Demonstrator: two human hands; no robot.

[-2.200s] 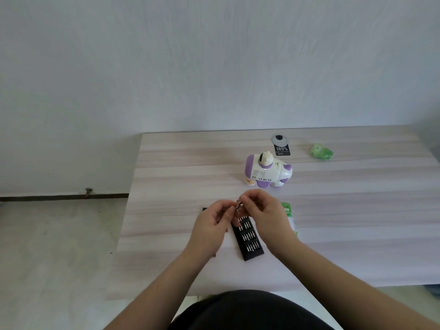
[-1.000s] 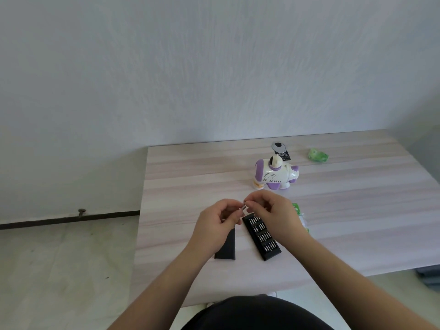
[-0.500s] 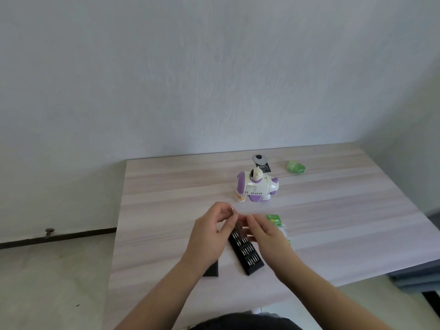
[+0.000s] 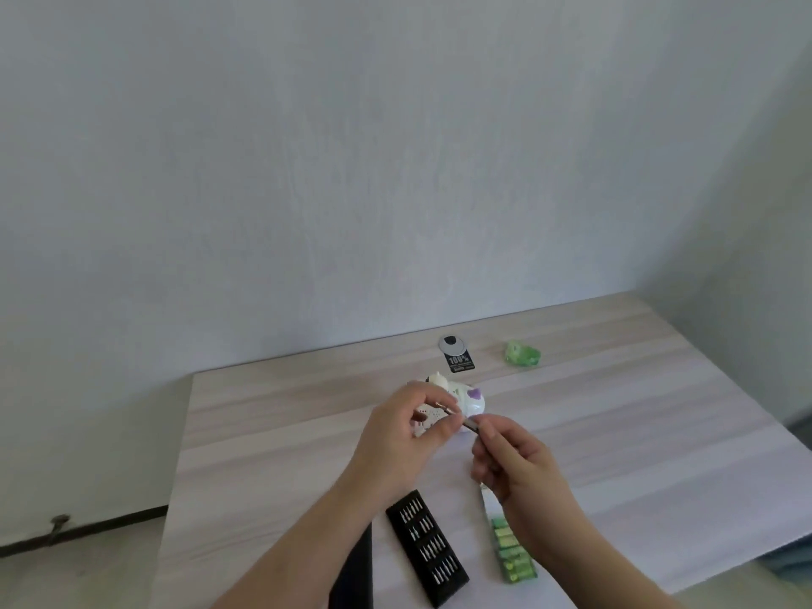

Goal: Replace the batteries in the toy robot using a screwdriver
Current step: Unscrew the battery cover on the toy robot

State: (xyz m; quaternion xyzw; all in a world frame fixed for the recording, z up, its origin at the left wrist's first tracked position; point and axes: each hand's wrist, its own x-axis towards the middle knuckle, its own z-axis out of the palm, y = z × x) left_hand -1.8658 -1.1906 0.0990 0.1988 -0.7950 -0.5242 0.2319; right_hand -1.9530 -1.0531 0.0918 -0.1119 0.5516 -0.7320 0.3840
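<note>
"100%" is read on a small black card (image 4: 460,361) near the far edge of the table (image 4: 637,432); the smaller print beneath is illegible. A slim screwdriver (image 4: 459,418) is held above the table's middle, its long axis running from upper left to lower right, tip toward the far left. It is pinched near the tip by the left hand (image 4: 406,437) and gripped at the shaft by the right hand (image 4: 514,459). The toy robot (image 4: 465,400) stands just behind both hands, partly hidden. A black bit tray (image 4: 426,547) and green batteries (image 4: 512,551) lie near the front edge.
</note>
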